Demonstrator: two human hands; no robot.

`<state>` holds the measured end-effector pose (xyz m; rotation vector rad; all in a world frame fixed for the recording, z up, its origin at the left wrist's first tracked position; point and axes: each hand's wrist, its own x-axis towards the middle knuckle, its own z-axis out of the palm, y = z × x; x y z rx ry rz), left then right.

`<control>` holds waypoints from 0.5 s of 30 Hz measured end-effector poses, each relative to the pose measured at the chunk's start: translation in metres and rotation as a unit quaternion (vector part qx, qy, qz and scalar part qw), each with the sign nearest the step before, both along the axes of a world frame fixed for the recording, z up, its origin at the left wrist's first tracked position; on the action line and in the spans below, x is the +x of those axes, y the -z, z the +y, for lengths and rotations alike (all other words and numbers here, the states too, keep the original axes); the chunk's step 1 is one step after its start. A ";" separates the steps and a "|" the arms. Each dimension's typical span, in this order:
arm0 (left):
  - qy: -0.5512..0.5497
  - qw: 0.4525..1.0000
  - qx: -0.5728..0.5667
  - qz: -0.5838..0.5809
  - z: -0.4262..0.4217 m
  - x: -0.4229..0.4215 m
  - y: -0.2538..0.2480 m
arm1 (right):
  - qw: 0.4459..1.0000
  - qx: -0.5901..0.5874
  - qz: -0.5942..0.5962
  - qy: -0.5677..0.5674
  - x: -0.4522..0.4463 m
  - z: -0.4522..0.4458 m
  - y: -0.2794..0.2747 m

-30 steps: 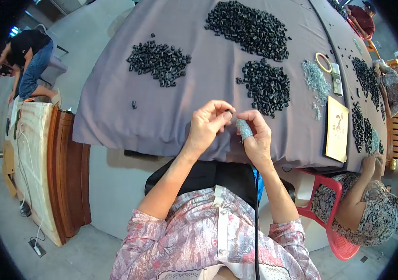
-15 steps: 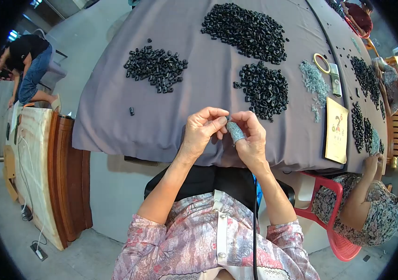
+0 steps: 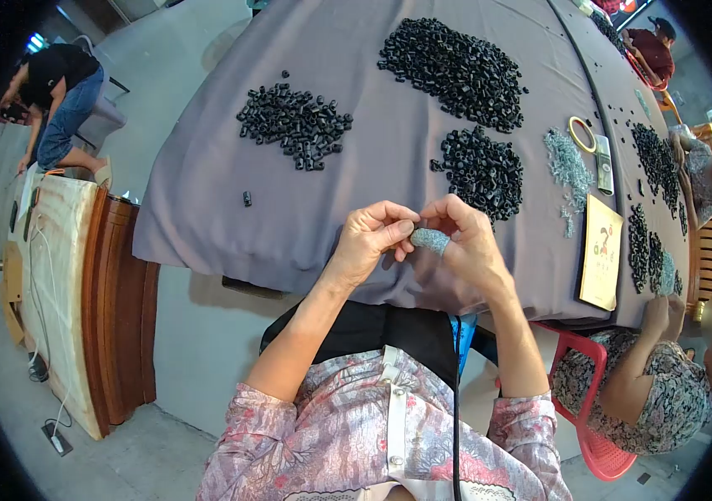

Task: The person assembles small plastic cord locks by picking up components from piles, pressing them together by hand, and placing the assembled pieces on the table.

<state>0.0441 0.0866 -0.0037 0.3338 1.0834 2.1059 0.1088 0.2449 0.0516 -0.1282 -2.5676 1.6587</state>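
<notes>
My left hand [image 3: 370,244] is closed, its thumb and index finger pressed together at the near edge of the cloth-covered table. Close beside it, my right hand [image 3: 470,244] is also closed in a pinch, and its fingertips almost meet those of the left. A grey, speckled wrap [image 3: 430,241] covers my right thumb. Whatever lies between the fingertips is hidden or too small to make out. Beyond the hands lie a pile of small black cylindrical pieces [image 3: 483,174] and a looser pile of black pieces [image 3: 293,125]. One single black piece [image 3: 247,199] lies apart at the left.
A larger black pile [image 3: 454,71] lies farther back on the grey cloth [image 3: 197,184]. To the right are small clear pieces [image 3: 569,167], a tape roll [image 3: 581,134] and a yellow booklet [image 3: 600,255]. A person [image 3: 644,384] sits at the right on a red chair [image 3: 580,380].
My right thumb has swung from upright to nearly level, pointing left. The small dark piece seen between my fingertips no longer shows. The whole view has shifted slightly.
</notes>
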 end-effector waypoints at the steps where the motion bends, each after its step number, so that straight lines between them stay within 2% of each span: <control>1: -0.011 1.000 0.017 -0.014 0.001 0.000 0.001 | 1.000 -0.005 0.000 -0.021 -0.002 0.006 -0.001; 3: -0.036 0.997 0.051 -0.041 0.003 -0.001 0.001 | 0.998 0.012 0.045 0.035 -0.015 0.019 -0.002; 5: -0.029 0.997 0.064 -0.039 0.002 -0.002 0.004 | 0.968 0.233 0.094 0.025 -0.032 0.032 -0.013; 8: -0.021 0.997 0.064 -0.038 0.002 -0.001 0.003 | 0.918 0.381 0.110 0.014 -0.050 0.035 -0.002; 12: -0.023 0.996 0.074 -0.042 0.001 -0.002 0.002 | 0.875 0.464 0.138 -0.014 -0.069 0.037 0.016; 15: -0.021 0.996 0.075 -0.036 0.002 -0.004 0.005 | 0.878 0.461 0.124 -0.021 -0.072 0.035 0.014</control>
